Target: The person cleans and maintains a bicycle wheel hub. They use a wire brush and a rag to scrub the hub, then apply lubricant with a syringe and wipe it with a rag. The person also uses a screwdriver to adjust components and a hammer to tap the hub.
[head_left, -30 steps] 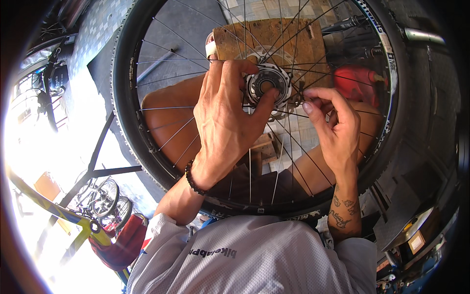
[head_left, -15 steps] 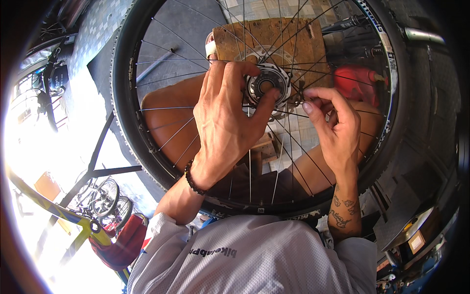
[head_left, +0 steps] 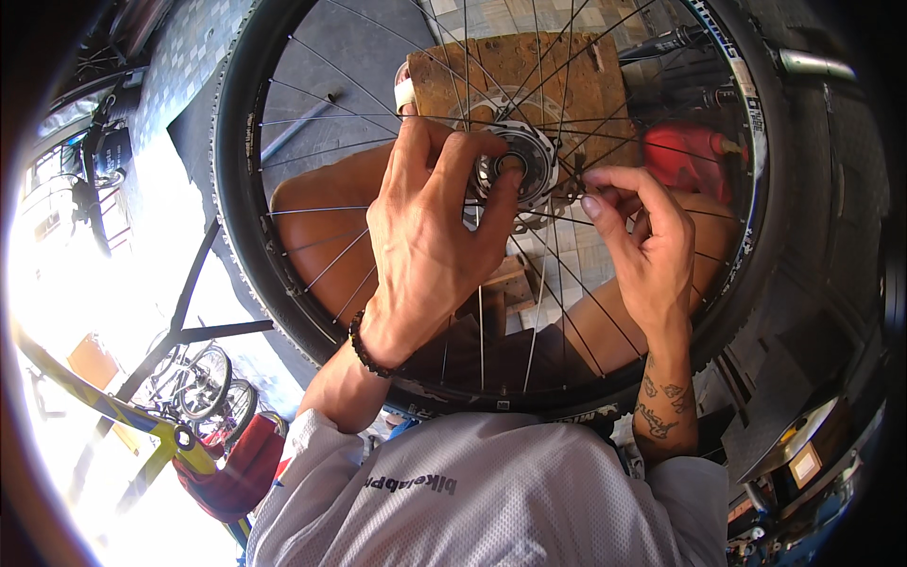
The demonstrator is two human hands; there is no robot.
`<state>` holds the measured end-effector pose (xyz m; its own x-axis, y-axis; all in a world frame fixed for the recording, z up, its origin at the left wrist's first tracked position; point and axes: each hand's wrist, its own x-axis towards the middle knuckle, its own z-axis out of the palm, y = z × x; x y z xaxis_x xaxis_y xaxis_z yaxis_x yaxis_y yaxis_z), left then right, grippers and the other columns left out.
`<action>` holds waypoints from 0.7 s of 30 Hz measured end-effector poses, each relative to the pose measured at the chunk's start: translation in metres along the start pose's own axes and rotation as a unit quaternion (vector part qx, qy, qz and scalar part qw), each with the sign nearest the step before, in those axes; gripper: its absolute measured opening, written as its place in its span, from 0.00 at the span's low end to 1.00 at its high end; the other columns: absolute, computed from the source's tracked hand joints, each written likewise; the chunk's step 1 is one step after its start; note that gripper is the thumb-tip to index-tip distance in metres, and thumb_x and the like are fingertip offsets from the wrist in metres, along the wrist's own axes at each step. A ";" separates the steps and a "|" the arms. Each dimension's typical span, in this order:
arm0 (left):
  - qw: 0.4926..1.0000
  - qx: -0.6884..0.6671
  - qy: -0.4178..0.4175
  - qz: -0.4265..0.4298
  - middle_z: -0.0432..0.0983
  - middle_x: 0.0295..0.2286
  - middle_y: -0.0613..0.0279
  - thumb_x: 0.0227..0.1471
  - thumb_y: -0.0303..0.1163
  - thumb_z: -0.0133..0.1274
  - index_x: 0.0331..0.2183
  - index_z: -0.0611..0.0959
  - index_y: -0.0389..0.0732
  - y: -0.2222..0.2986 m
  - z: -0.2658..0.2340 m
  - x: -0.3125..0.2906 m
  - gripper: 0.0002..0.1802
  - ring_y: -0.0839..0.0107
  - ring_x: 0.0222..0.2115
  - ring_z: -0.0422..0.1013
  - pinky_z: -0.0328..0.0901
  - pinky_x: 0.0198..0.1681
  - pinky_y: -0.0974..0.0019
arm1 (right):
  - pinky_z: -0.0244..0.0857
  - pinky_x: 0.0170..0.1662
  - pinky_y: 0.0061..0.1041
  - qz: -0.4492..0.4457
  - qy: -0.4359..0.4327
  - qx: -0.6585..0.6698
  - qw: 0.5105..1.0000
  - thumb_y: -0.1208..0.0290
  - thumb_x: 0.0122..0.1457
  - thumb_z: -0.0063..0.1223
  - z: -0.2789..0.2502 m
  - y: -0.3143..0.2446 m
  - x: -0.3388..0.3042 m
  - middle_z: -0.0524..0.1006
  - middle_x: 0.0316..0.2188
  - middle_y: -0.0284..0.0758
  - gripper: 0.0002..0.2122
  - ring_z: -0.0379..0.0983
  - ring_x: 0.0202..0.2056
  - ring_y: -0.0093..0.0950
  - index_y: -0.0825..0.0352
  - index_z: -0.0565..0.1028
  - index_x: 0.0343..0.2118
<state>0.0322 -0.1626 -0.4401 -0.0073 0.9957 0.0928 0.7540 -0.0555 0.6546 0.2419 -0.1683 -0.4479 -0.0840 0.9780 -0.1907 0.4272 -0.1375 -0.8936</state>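
A bicycle wheel (head_left: 235,203) with a black knobbly tyre and thin spokes lies across my lap. At its middle is a silver and black hub (head_left: 539,163), with a brake disc (head_left: 548,97) partly showing behind it. My left hand (head_left: 430,203), a beaded bracelet at its wrist, grips a round metal piece (head_left: 485,177) at the hub between thumb and bent fingers. The palm side is hidden. Just right of the hub, my right hand (head_left: 647,222) holds its thumb and fingers close together by the spokes. Something small and dark may be at those fingertips; I cannot make it out.
Beyond the hub, under the spokes, is a worn wooden block (head_left: 520,71). A red container (head_left: 685,156) stands to its right. Bicycles (head_left: 203,383) and a yellow-green frame tube (head_left: 123,406) are at the left. A grey tube (head_left: 298,128) lies on the dark mat (head_left: 368,57).
My left hand has shifted slightly left, its thumb and forefinger closing inward over the hub's centre, and the metal piece appears to have moved with it. The right hand has hardly moved.
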 end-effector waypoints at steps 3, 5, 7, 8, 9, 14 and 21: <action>1.000 0.011 0.005 0.001 0.75 0.34 0.59 0.50 0.25 0.70 0.39 0.87 0.40 0.002 0.000 -0.002 0.12 0.63 0.33 0.78 0.72 0.37 0.60 | 0.61 0.31 0.20 0.011 -0.005 -0.005 1.000 0.76 0.63 0.66 -0.001 0.000 0.000 0.79 0.31 0.29 0.08 0.70 0.29 0.18 0.67 0.82 0.44; 1.000 0.020 0.004 0.003 0.75 0.34 0.59 0.51 0.26 0.70 0.39 0.88 0.41 0.003 -0.001 -0.003 0.12 0.63 0.32 0.78 0.73 0.35 0.60 | 0.61 0.31 0.20 0.011 -0.007 -0.005 1.000 0.76 0.63 0.66 -0.001 0.001 -0.001 0.79 0.31 0.29 0.08 0.70 0.29 0.18 0.67 0.82 0.44; 1.000 0.027 -0.001 0.005 0.74 0.34 0.59 0.51 0.26 0.70 0.39 0.88 0.41 0.003 -0.001 -0.004 0.11 0.64 0.32 0.78 0.72 0.34 0.60 | 0.61 0.31 0.20 0.006 -0.007 -0.005 1.000 0.76 0.63 0.66 -0.002 0.001 0.000 0.79 0.32 0.29 0.08 0.70 0.29 0.18 0.67 0.82 0.44; 1.000 0.026 0.001 0.010 0.74 0.34 0.59 0.51 0.25 0.70 0.39 0.89 0.41 0.002 -0.001 -0.004 0.11 0.64 0.32 0.77 0.72 0.33 0.61 | 0.61 0.31 0.20 0.000 -0.006 -0.005 1.000 0.76 0.63 0.66 -0.001 0.001 0.000 0.79 0.32 0.29 0.08 0.70 0.29 0.18 0.67 0.82 0.44; 1.000 0.023 0.002 0.014 0.74 0.34 0.59 0.51 0.25 0.70 0.38 0.89 0.41 0.002 -0.001 -0.004 0.11 0.64 0.31 0.77 0.72 0.33 0.61 | 0.61 0.31 0.20 -0.001 -0.006 -0.005 1.000 0.76 0.63 0.66 -0.001 0.001 0.000 0.79 0.32 0.29 0.08 0.70 0.29 0.18 0.67 0.82 0.44; 0.999 0.025 0.000 0.026 0.74 0.33 0.59 0.51 0.24 0.70 0.38 0.90 0.41 0.001 -0.002 -0.003 0.10 0.66 0.31 0.77 0.72 0.32 0.62 | 0.60 0.30 0.20 0.011 -0.006 -0.007 1.000 0.76 0.63 0.66 -0.001 0.000 0.000 0.79 0.32 0.29 0.08 0.70 0.29 0.18 0.66 0.82 0.44; 0.999 0.032 -0.003 0.033 0.74 0.33 0.59 0.51 0.24 0.70 0.37 0.90 0.41 0.000 -0.003 -0.004 0.09 0.66 0.31 0.77 0.72 0.32 0.62 | 0.61 0.31 0.20 0.010 -0.010 -0.010 1.000 0.75 0.63 0.66 -0.002 0.002 0.000 0.79 0.32 0.29 0.08 0.70 0.29 0.18 0.67 0.82 0.44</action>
<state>0.0307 -0.1666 -0.4382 0.0481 0.9903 0.1304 0.7926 -0.1173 0.5984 0.2447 -0.1687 -0.4486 -0.0925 0.9719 -0.2164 0.4461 -0.1538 -0.8817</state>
